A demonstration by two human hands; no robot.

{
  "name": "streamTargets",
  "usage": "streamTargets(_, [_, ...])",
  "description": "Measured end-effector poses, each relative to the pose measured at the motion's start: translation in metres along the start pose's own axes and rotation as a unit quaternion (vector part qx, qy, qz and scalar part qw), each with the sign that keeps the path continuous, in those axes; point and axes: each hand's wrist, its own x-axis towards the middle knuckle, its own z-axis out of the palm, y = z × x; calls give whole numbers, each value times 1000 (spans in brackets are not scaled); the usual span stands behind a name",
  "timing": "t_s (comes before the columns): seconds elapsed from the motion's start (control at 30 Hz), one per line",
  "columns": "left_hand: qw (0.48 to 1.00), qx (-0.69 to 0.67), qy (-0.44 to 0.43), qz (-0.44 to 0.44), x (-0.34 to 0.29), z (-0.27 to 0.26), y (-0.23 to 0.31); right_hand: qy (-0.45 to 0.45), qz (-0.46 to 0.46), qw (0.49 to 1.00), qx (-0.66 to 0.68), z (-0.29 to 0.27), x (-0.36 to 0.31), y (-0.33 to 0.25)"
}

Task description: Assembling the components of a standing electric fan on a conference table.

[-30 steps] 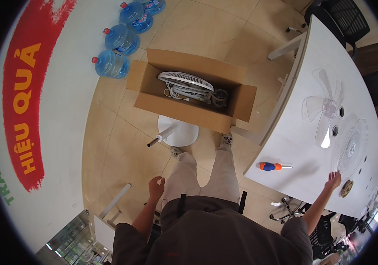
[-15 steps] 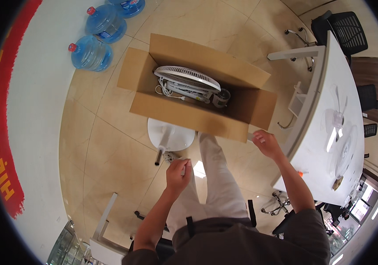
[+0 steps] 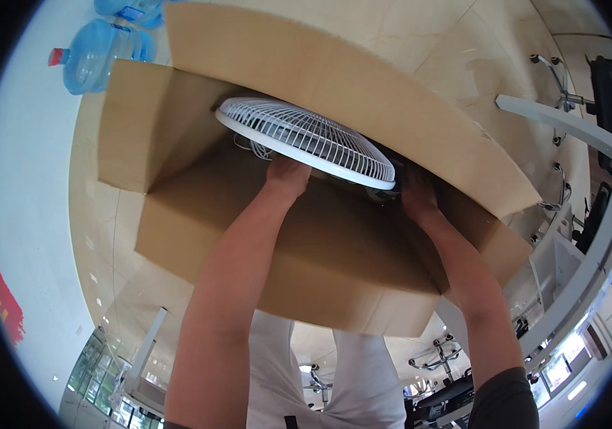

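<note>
Reaching into the open cardboard box (image 3: 345,289), the left hand (image 3: 288,177) is at the near edge of a white fan grille (image 3: 309,136); its fingers are hidden, so grip cannot be told. The right hand (image 3: 418,194) is in shadow just beside the grille's right end; its grip cannot be told either. The grille sits tilted between the box walls. A coiled white cord (image 3: 260,150) shows below the grille's left part.

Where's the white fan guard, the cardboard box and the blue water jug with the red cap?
White fan guard (image 3: 313,139): head view, on its wire bars.
Cardboard box (image 3: 349,79): head view, on its far flap.
Blue water jug (image 3: 102,57): head view, on its body.
</note>
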Motion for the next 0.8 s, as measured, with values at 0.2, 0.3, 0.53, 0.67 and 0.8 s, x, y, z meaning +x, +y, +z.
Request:
streamTargets(0.2, [998, -18, -65, -20, 16, 91, -16, -47, -3, 999, 2, 61, 23, 15])
streamTargets(0.3, [997, -20, -71, -33, 28, 107, -24, -33, 69, 995, -57, 56, 37, 7])
streamTargets(0.53, [995, -32, -95, -28, 52, 142, -30, 6, 38, 981, 189, 70, 26, 11])
streamTargets(0.67, [994, -29, -108, -10, 69, 150, -40, -75, 49, 956, 279, 72, 17, 10])
streamTargets(0.8, [993, -28, -114, 7, 87, 153, -42, 24, 20, 959, 282, 82, 14, 22])
